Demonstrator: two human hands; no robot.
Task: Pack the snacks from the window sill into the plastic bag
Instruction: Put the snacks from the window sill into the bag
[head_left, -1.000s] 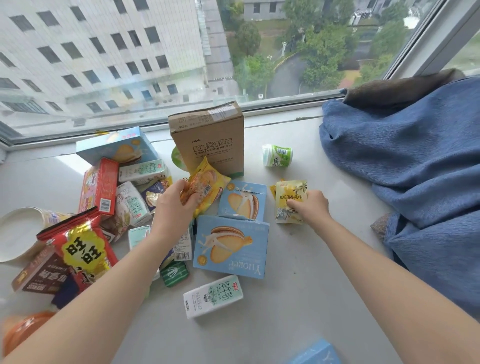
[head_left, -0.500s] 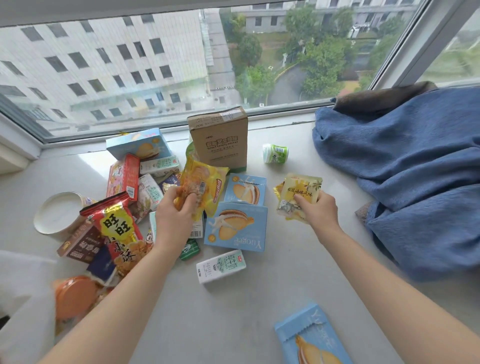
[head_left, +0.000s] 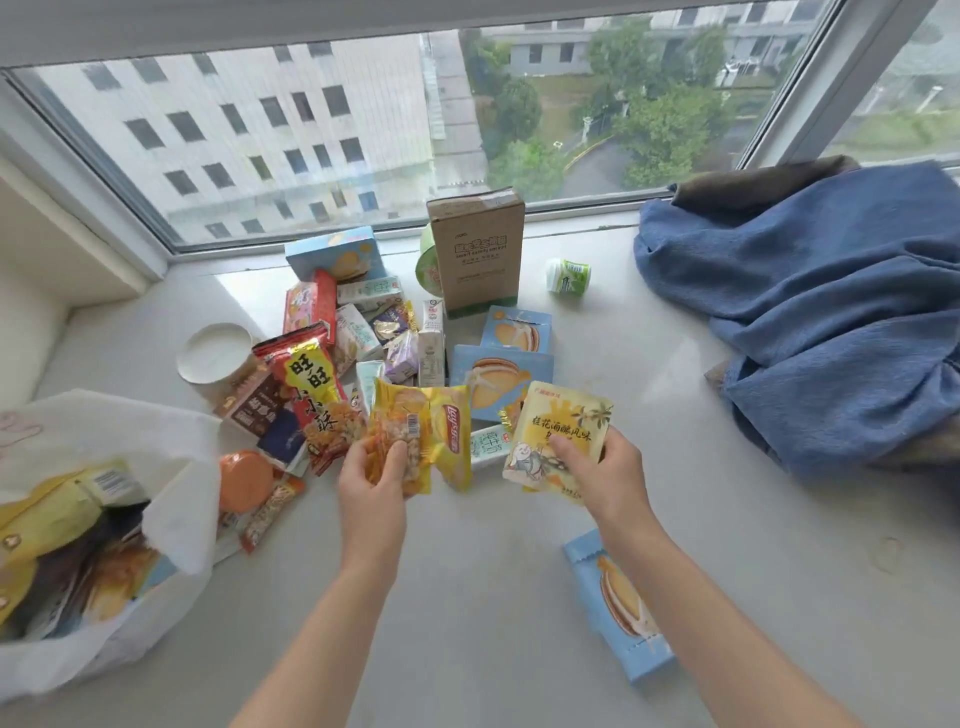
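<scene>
As both hands rose from the window sill (head_left: 467, 597), each carried a snack clear of the pile: the left hand (head_left: 371, 480) pinched yellow snack packets (head_left: 415, 436) in its fingers, the right hand (head_left: 605, 475) gripped a pale yellow pouch (head_left: 556, 426). Both lifted loads could go next into the open plastic bag (head_left: 104, 519), lower left, already part-filled.

Snacks (head_left: 363, 353) heaped on sill (head_left: 519, 597) — bag (head_left: 171, 519) open.
</scene>
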